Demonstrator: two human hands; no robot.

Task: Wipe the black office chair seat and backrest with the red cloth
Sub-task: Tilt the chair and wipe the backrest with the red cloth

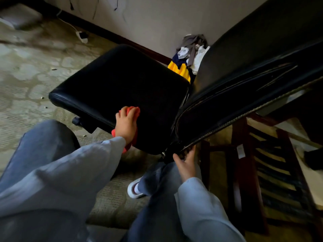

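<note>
Carpet (26, 75) underfoot, dim light. Left hand (126, 124) flat, pressing red cloth (135, 110) onto seat (122, 81); right hand (186, 165) seemingly gripping backrest (244, 81) corner. Seat wipe underway; next: sweep farther across.

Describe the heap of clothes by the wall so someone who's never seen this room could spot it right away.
Find the black office chair seat. Just past its far right corner, beside the backrest, a heap of clothes lies against the pale wall. It is the only multicoloured thing there: bright yellow fabric in front, white, navy and grey bunched behind.
</note>
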